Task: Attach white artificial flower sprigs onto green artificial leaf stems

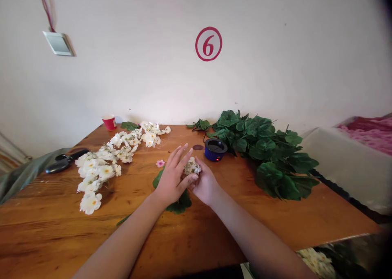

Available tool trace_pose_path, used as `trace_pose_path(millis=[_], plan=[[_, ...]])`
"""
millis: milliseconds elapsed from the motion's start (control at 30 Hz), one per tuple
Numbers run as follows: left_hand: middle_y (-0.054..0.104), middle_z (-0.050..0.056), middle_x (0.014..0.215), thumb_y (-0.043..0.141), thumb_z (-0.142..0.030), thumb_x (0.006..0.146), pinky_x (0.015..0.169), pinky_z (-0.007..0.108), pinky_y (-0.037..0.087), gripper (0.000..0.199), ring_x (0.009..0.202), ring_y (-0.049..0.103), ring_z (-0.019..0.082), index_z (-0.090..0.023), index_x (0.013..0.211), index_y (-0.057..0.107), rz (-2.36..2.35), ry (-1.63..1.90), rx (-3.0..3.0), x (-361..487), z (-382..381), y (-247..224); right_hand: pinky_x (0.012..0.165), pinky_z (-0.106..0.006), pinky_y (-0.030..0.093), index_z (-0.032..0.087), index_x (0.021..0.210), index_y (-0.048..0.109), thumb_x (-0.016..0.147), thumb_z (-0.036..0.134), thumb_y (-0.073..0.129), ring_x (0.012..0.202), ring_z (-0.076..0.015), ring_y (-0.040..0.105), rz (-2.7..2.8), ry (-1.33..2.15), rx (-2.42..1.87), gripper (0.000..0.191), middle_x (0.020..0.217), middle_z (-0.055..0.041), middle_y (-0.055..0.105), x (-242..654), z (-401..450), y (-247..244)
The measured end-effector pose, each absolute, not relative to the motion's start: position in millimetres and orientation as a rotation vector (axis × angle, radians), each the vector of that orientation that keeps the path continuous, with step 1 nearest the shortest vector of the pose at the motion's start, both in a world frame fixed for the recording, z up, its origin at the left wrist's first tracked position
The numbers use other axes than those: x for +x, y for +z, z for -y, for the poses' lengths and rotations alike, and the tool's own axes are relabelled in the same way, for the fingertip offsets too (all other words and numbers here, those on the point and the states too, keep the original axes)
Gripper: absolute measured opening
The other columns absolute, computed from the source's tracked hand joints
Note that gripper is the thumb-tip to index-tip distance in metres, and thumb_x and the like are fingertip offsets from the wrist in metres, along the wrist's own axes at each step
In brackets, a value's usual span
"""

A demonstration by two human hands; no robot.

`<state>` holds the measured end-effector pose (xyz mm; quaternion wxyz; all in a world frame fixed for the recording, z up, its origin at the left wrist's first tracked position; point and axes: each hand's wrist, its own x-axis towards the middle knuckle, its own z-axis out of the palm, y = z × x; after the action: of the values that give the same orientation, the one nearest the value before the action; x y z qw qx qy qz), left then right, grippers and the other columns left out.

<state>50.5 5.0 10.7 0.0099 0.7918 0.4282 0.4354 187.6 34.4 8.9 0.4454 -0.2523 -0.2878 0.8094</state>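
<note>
A small bunch of white artificial flowers [192, 166] sits between my two hands. My right hand [206, 184] curls around it from the right, its fingers partly hidden behind the petals. My left hand [172, 177] lies against its left side, fingers stretched out and the thumb across the lower petals. Below my hands, green artificial leaves [180, 203] show on the table, partly covered by the left hand and wrist. Whether they are joined to the bunch I cannot tell. One small pink flower [160, 163] rests just left of my left fingers.
White flower sprays [98, 168] spread along the left side. A blue pot with a red light [215, 149] stands beyond my right hand, beside a big pile of green leaves [266, 148]. At the left are a red paper cup [109, 122] and a black-handled tool [65, 160].
</note>
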Motion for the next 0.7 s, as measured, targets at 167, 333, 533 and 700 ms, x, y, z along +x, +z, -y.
trace_pose_path(millis=[167,333,533,700], plan=[[0.048,0.007,0.150,0.042,-0.028,0.100,0.118,0.054,0.031,0.038,0.148,0.027,0.026,-0.023,0.134,0.057,-1.242,1.419,2.423,54,-6,10,0.045,-0.021,0.039,0.022,0.082,0.064,0.080,0.041,0.067,0.054,-0.0110,0.059,0.535,2.172,-0.593,0.020,0.068,0.0016,0.068,180,-24,12],[0.063,0.007,0.134,0.042,-0.028,0.100,0.112,0.048,0.042,0.035,0.136,0.048,0.023,-0.023,0.128,0.061,-1.367,1.514,2.302,58,-3,4,0.043,-0.022,0.034,0.025,0.083,0.062,0.082,0.043,0.062,0.056,-0.0125,0.059,0.510,1.918,-0.749,0.018,0.070,0.0016,0.068,163,-14,10],[0.068,0.006,0.126,0.039,-0.028,0.101,0.107,0.042,0.048,0.035,0.121,0.062,0.021,-0.022,0.125,0.063,-1.543,1.571,2.269,71,4,3,0.057,-0.027,0.049,0.028,0.091,0.065,0.082,0.047,0.055,0.081,-0.0179,0.066,0.506,1.806,-0.699,0.024,0.086,-0.0011,0.072,147,-5,6],[0.074,0.008,0.114,0.041,-0.032,0.100,0.095,0.037,0.054,0.033,0.106,0.069,0.021,-0.019,0.115,0.067,-1.690,1.622,2.119,74,11,5,0.072,-0.033,0.055,0.029,0.087,0.063,0.076,0.056,0.060,0.100,-0.0223,0.066,0.486,1.852,-0.592,0.030,0.094,-0.0014,0.073,146,4,4]])
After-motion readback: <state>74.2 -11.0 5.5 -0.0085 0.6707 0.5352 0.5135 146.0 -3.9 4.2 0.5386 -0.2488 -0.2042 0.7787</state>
